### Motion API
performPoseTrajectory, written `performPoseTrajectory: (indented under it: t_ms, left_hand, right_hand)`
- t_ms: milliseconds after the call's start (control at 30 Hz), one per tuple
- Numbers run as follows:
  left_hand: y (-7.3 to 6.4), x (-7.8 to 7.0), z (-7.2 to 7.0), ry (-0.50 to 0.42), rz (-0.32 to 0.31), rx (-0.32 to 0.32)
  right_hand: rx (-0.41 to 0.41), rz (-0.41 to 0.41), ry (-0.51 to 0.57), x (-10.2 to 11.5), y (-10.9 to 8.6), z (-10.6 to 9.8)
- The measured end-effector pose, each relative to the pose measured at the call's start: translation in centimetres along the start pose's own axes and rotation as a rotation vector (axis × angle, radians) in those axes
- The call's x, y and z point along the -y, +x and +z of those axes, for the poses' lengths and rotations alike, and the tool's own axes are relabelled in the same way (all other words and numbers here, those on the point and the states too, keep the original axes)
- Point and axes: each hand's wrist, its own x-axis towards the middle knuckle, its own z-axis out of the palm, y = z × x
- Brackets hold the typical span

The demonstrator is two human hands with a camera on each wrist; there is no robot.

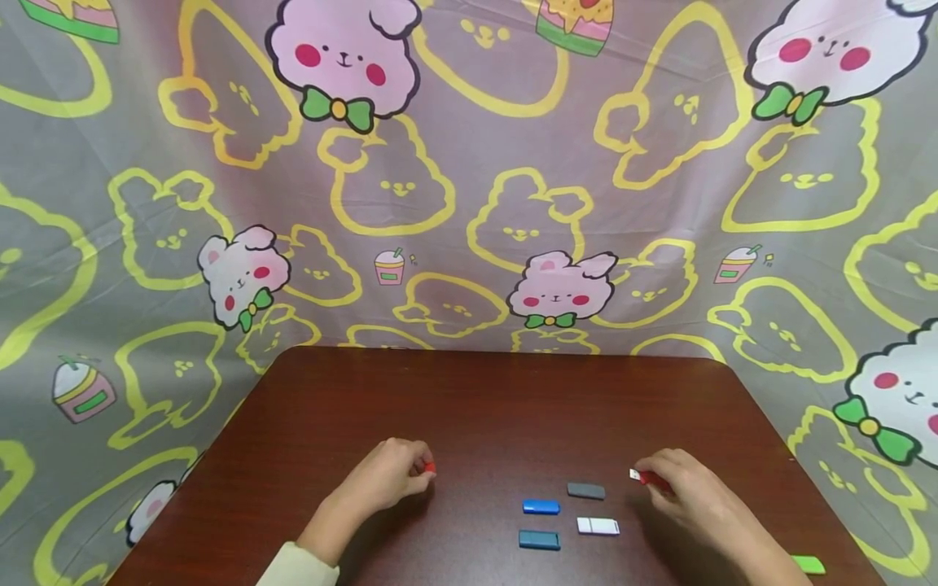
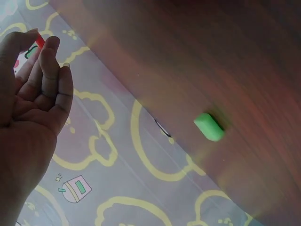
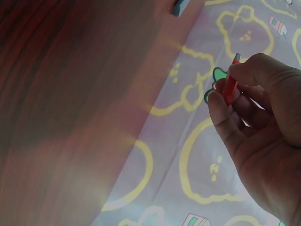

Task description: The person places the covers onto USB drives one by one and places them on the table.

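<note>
My left hand (image 1: 388,472) pinches a small red cap (image 1: 430,468) between thumb and fingertips, above the left part of the table. Most of the cap is hidden by the fingers; a red sliver of it shows in the left wrist view. On the other side, my right hand (image 1: 692,492) holds a red USB stick (image 3: 230,89) by its body, the bare plug (image 1: 634,474) pointing left. Between the hands lie a grey USB stick (image 1: 586,491), a blue one (image 1: 541,507), a teal one (image 1: 539,540) and a white one (image 1: 598,526).
A bright green USB stick (image 1: 809,564) lies near the table's right edge, partly behind the right forearm. The left wrist view shows a small green cap-like piece (image 2: 209,127) on the brown table (image 1: 484,407). A patterned curtain (image 1: 454,212) surrounds the table's back and sides.
</note>
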Motion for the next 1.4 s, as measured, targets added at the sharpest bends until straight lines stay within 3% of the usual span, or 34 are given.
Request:
performPoseTrajectory:
  t_ms: [233, 600, 967, 1400]
  left_hand:
    - [0.5, -0.9, 0.3, -0.026, 0.009, 0.017]
    - [1.9, -3.0, 1.5, -0.055, 0.057, 0.047]
    - [2.7, -5.1, 2.2, -0.016, 0.086, 0.078]
    - [3.4, -6.5, 2.5, 0.024, 0.132, 0.088]
  right_hand:
    - [0.027, 0.059, 0.043, 2.0, 0.7, 0.1]
    - [0.002, -0.052, 0.121, 5.0, 2.0, 1.0]
    - [-0.03, -0.135, 0.183, 6.7, 2.8, 2.0]
    - [-0.004, -0.136, 0.167, 7.9, 3.4, 2.7]
